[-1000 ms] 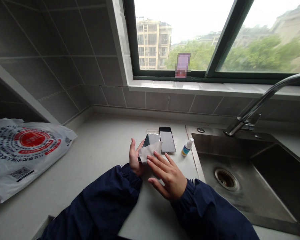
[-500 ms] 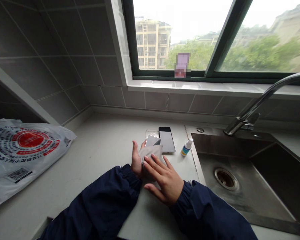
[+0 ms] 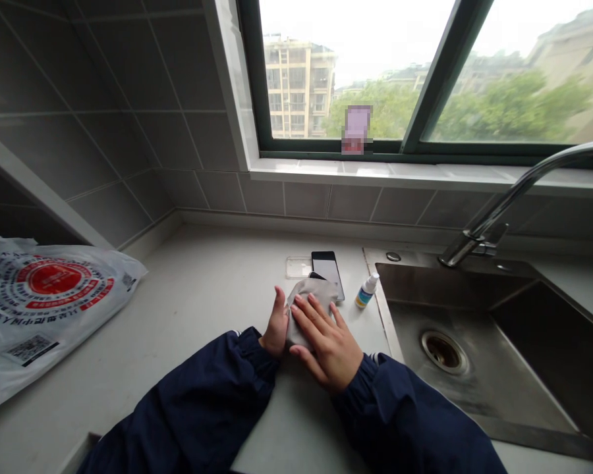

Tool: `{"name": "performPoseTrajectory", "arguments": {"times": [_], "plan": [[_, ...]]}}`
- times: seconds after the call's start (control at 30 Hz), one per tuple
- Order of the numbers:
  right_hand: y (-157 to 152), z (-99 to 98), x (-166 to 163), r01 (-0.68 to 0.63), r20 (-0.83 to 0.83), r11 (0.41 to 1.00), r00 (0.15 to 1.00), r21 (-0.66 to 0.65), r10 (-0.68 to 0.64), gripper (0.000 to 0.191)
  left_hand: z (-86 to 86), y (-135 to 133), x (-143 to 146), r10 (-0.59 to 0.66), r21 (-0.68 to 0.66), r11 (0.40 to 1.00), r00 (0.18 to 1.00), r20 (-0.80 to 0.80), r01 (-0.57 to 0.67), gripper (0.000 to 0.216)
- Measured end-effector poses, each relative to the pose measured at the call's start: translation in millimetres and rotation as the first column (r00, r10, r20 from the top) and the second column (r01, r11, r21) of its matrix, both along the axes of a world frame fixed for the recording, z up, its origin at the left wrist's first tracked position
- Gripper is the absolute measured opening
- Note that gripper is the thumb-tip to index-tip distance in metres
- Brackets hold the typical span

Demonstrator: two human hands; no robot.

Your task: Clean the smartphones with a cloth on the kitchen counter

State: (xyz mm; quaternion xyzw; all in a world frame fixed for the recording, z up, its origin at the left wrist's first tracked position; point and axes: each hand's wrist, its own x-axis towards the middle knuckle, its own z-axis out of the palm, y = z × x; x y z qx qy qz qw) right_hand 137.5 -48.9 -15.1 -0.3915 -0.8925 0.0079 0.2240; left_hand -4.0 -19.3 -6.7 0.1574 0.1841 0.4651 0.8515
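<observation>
My left hand (image 3: 275,322) is closed around a phone (image 3: 315,275), with its thumb pointing up at the left side. Most of that phone is covered, and only its dark far edge shows. Over it lies a grey wiping cloth (image 3: 309,288). My right hand (image 3: 329,345) rests flat on the cloth, fingers stretched out and slightly apart. Just beyond the hands, a second phone (image 3: 326,264) lies on the counter beside a clear phone case (image 3: 298,266). A small white spray bottle (image 3: 367,291) with a blue and yellow label stands upright to the right.
At the right is a steel sink (image 3: 400,342) with a chrome faucet (image 3: 499,204) arching over it. A white plastic bag (image 3: 64,289) with red print sits on the white counter (image 3: 202,296) at the left. A window (image 3: 346,85) is behind the counter.
The cloth has slid forward and right under my right hand, covering most of the held phone, whose screen was partly bare before. The bottle, second phone and case have stayed put.
</observation>
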Motion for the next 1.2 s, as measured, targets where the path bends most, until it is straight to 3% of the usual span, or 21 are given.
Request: {"name": "performPoseTrajectory", "arguments": {"times": [0.13, 0.33, 0.43, 0.93, 1.2], "plan": [[5, -3.9, 4, 0.088, -0.031, 0.996, 0.996, 0.014, -0.088, 0.061, -6.4, -2, 2, -0.055, 0.086, 0.995, 0.998, 0.009, 0.054, 0.08], [13, -8.5, 11, 0.195, -0.114, 0.979, 0.976, 0.052, -0.188, 0.066, -13.8, -1, 4, -0.002, 0.337, 0.94, 0.993, -0.118, 0.042, 0.078], [15, -8.2, 13, 0.24, -0.153, 0.969, 0.961, 0.051, -0.23, 0.065, -12.5, -2, 4, -0.014, 0.386, 0.92, 0.988, -0.153, 0.072, 0.074], [21, -8.1, 19, 0.271, -0.239, 0.96, 0.939, 0.07, -0.247, 0.061, -2.7, -1, -7, -0.109, 0.219, 0.965, 0.981, -0.161, 0.143, 0.077], [18, -7.2, 16, 0.215, -0.255, 0.973, 0.949, 0.083, -0.187, 0.057, 6.0, 5, -12, -0.015, 0.096, 0.995, 0.999, -0.038, 0.018, 0.069]]}}
